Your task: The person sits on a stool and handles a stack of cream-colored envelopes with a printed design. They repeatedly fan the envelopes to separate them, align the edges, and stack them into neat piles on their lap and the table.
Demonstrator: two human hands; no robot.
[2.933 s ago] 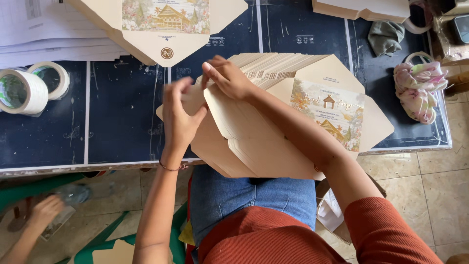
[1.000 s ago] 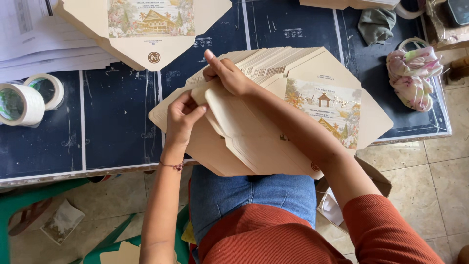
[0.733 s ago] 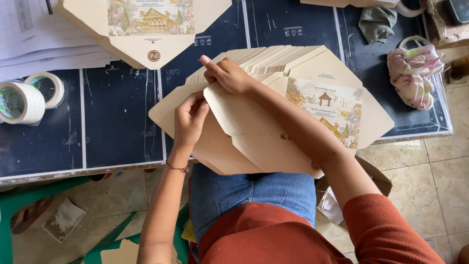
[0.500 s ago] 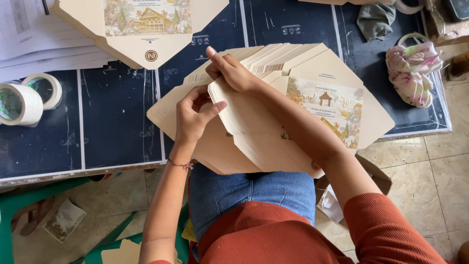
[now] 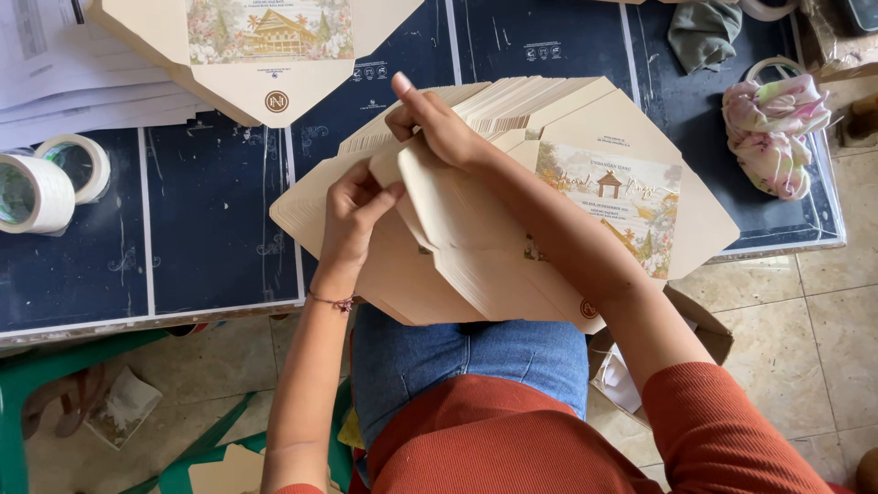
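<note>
Pinching envelope flap (image 5: 402, 183): left hand (image 5: 352, 215) fingers; right hand (image 5: 439, 128) fingers gripping envelope stack (image 5: 476, 247).

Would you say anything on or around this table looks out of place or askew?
Only slightly. The stack of tan envelopes is fanned unevenly and hangs over the table edge onto the lap, steadied by the left hand and right hand. A crumpled cloth lies near the right edge. Nothing looks damaged.
</note>
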